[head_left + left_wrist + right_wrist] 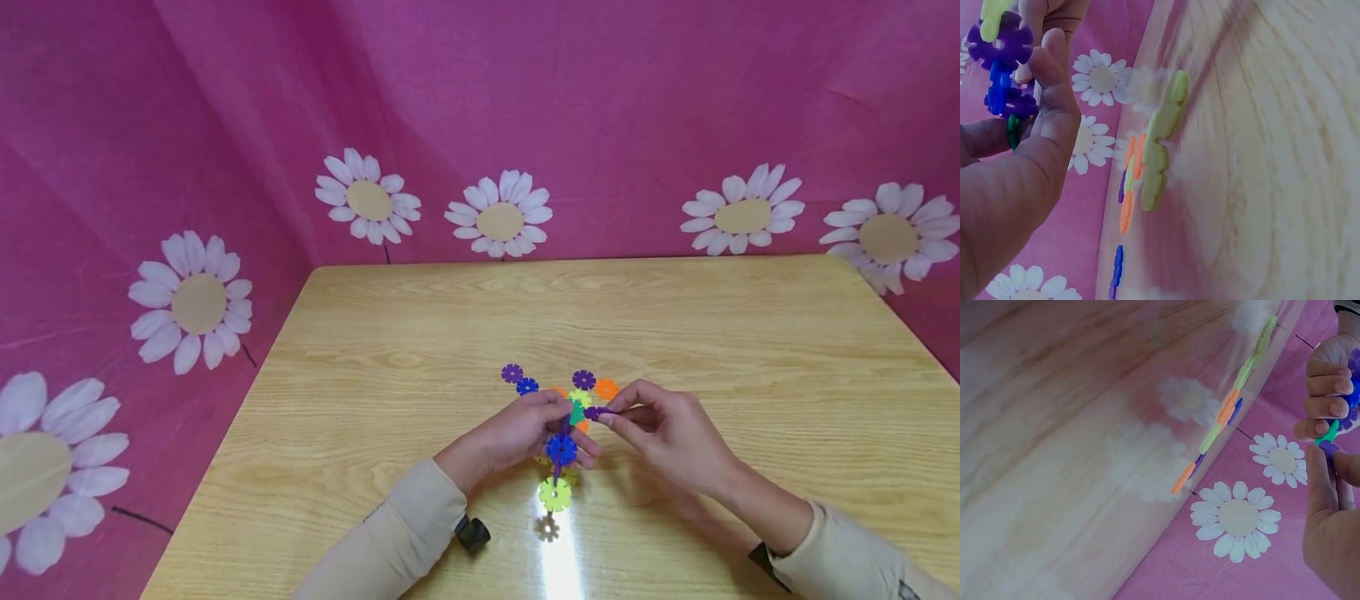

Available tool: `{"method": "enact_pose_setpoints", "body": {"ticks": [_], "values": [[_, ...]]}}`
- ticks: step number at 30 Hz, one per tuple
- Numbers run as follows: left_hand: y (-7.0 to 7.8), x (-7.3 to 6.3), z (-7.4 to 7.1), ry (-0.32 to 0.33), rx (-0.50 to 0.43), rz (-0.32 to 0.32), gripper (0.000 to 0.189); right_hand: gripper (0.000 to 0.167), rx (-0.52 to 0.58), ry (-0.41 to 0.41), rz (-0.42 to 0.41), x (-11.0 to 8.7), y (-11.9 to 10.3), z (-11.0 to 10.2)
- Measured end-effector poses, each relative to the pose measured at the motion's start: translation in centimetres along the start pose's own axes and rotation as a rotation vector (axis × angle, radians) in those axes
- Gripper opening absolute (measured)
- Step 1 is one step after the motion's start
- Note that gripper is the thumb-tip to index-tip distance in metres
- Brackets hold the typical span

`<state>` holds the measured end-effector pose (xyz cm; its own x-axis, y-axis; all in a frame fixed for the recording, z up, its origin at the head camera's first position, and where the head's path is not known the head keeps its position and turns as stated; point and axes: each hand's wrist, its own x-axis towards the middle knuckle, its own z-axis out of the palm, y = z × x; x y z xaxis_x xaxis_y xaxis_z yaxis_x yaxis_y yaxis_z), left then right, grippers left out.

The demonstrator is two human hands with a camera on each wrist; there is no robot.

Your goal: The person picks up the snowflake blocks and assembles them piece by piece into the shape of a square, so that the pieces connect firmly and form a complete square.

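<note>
In the head view my left hand (pixel 517 432) grips a chain of slotted plastic building discs. It includes a green disc (pixel 576 412), a blue disc (pixel 561 450) and a yellow-green disc (pixel 555 495) at the near end, with purple ones between. My right hand (pixel 678 437) pinches a loose-looking purple disc (pixel 596 412) between thumb and fingers, close beside the green one. In the right wrist view that purple disc (pixel 1327 449) meets the green disc (pixel 1330 432) edge to edge; whether they interlock I cannot tell. The left wrist view shows the green disc (pixel 1014 131) between left thumb and fingers.
More discs lie flat on the wooden table (pixel 420 333) beyond the hands: purple (pixel 512 373), blue (pixel 527 386), another purple (pixel 583 380), orange (pixel 607 388) and yellow-green, partly hidden. A pink curtain (pixel 600 100) with daisies surrounds the table's back and sides.
</note>
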<state>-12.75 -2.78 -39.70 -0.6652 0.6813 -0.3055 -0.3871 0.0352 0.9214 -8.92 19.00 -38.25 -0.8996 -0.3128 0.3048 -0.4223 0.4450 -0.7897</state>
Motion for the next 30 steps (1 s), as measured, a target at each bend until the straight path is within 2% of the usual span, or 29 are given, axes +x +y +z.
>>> {"method": "enact_pose_setpoints", "body": {"ticks": [8, 17, 20, 22, 26, 30], "values": [[0.1, 0.2, 0.2, -0.034, -0.029, -0.017, 0.023, 0.012, -0.017, -0.023, -0.005, -0.1, 0.1, 0.1], [0.1, 0.6, 0.1, -0.042, -0.096, -0.009, 0.020, 0.012, -0.006, 0.067, -0.048, 0.1, 0.3, 1.4], [0.3, 0.7, 0.2, -0.015, -0.120, -0.021, 0.021, 0.013, 0.006, 0.084, -0.043, 0.3, 0.3, 1.7], [0.5, 0.6, 0.2, -0.001, -0.113, -0.025, 0.021, 0.012, 0.017, 0.079, -0.033, 0.5, 0.2, 1.6], [0.6, 0.3, 0.2, -0.022, -0.091, -0.019, 0.021, 0.010, 0.054, 0.041, -0.002, 0.7, 0.3, 1.2], [0.6, 0.3, 0.2, -0.051, -0.055, -0.009, 0.035, 0.007, 0.089, 0.012, 0.040, 0.7, 0.5, 0.8]]}}
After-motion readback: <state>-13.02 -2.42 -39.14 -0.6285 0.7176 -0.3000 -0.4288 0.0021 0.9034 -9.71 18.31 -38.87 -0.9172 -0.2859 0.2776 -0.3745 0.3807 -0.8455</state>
